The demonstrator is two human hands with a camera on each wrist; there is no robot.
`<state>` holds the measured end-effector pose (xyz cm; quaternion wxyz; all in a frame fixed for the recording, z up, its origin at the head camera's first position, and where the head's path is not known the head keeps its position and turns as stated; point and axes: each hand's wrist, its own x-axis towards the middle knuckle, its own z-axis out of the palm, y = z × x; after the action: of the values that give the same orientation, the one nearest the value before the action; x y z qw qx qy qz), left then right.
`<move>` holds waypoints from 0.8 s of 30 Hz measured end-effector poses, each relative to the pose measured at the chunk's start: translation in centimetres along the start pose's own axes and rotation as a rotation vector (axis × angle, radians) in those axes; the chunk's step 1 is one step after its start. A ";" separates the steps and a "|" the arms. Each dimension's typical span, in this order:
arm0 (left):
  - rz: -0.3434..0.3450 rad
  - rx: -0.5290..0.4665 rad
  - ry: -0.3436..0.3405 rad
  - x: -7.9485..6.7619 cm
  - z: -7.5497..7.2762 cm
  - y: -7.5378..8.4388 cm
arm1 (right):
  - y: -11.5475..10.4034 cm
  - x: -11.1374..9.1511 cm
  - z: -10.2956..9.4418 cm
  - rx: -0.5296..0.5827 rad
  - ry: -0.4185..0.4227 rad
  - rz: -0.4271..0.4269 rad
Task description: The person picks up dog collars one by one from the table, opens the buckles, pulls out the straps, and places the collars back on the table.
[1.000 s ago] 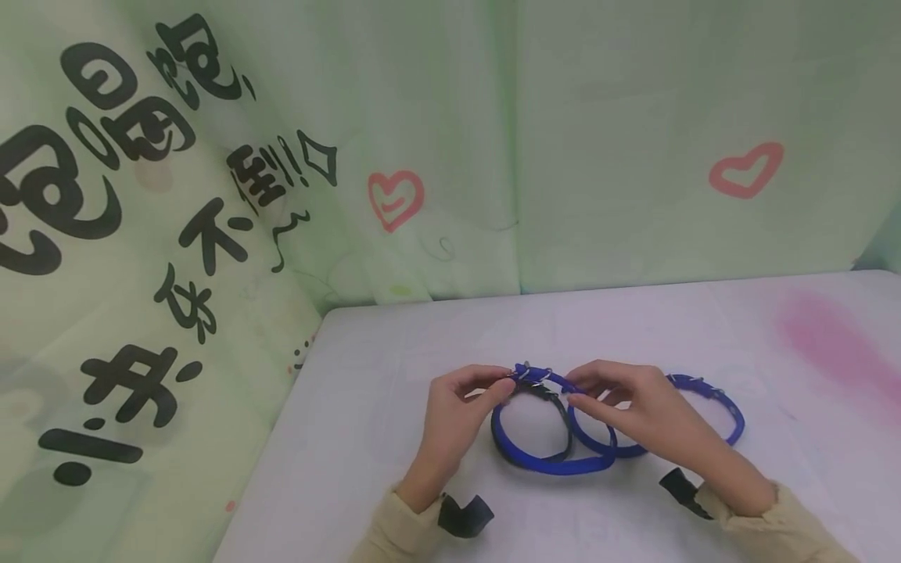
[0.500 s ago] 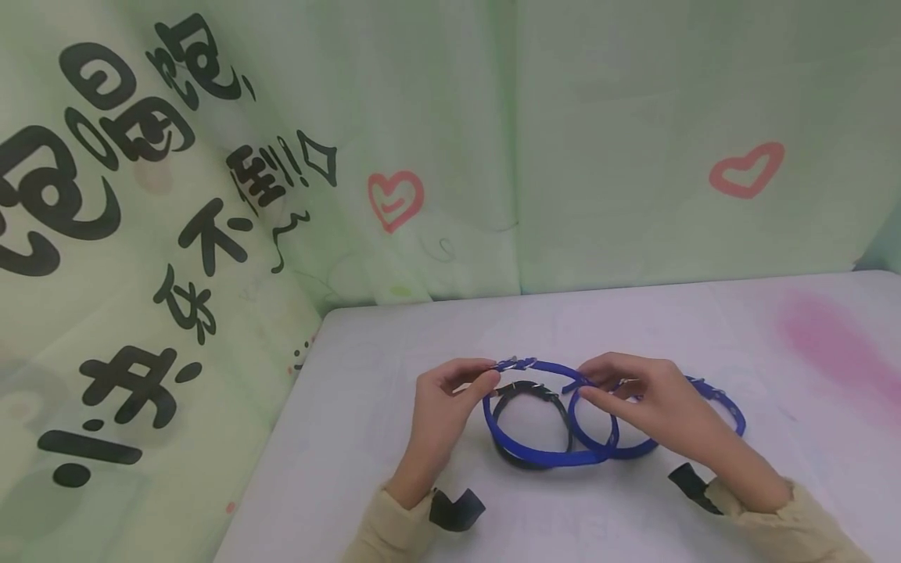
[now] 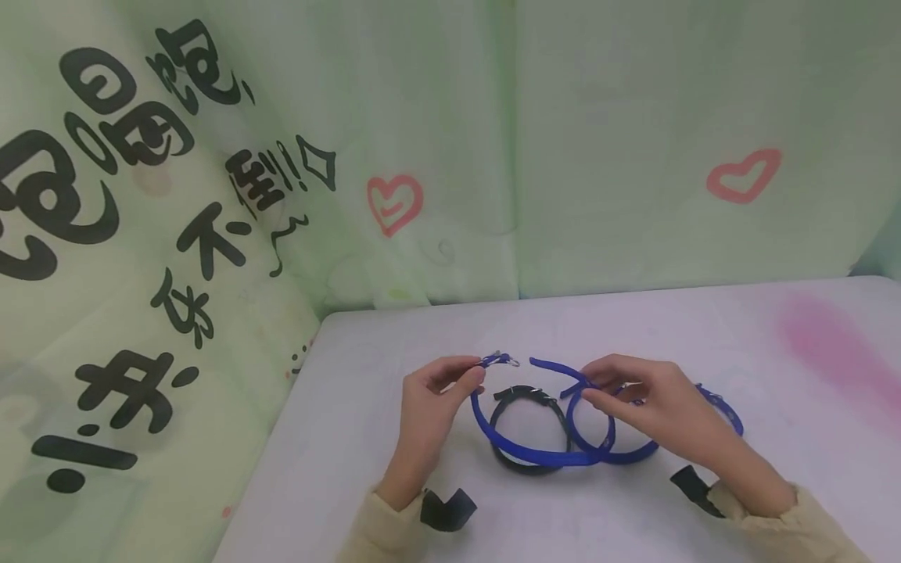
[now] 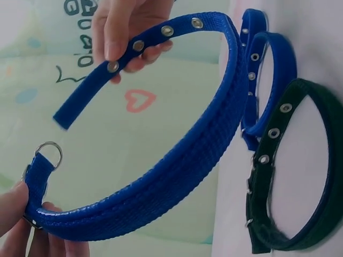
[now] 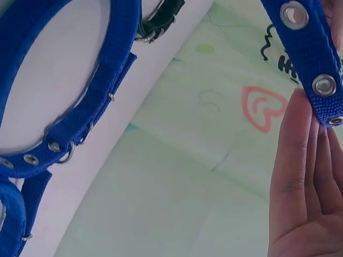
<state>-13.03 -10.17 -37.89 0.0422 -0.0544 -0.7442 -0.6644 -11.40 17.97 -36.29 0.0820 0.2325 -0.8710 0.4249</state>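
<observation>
Both hands hold a blue pet collar (image 4: 161, 187) above the table, its loop undone. In the head view, my left hand (image 3: 438, 399) pinches the buckle end (image 4: 37, 179), where a metal D-ring (image 4: 49, 155) stands up. Across the gap, my right hand (image 3: 644, 395) pinches the strap's tail, which has metal eyelets (image 4: 138, 45) along it. Beneath lies a dark green collar (image 4: 333, 160), buckled into a ring. Two more blue collars, one in the middle (image 3: 573, 426) and one at the right (image 3: 728, 412), lie beside it, partly hidden by the right hand.
The table (image 3: 366, 360) has a white cover with a pink patch at the right. Behind it hangs a pale green curtain (image 3: 605, 156) with red hearts and black lettering. Black bands (image 3: 448, 510) stick out from the wrists near the beige sleeves (image 3: 383, 532).
My left hand has drawn to the left with the buckle end. The strap's tail has come out of the buckle, so the held collar's loop is open; the right hand shifted slightly right.
</observation>
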 end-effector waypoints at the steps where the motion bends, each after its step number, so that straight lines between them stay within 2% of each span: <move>1: -0.003 -0.001 0.011 0.0 -0.2 0.1 | 0.1 0.0 -0.1 -0.004 0.006 0.001; 4: 0.002 -0.010 0.027 0.0 -0.6 0.3 | 0.1 -0.1 -0.4 -0.019 0.026 0.007; 8: 0.001 -0.018 0.012 0.2 -0.8 0.3 | 0.2 -0.1 -0.9 -0.017 0.022 0.009; 16: -0.026 0.037 0.017 0.8 -1.8 -0.4 | 0.5 -0.1 -2.0 -0.042 0.042 0.034; 24: 0.030 0.135 0.029 0.9 -2.0 -0.5 | 0.9 -0.3 -2.9 -0.060 0.061 0.048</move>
<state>-14.00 -12.21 -38.04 0.0666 -0.0531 -0.7856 -0.6128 -11.74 20.82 -35.17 0.1053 0.1957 -0.8857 0.4075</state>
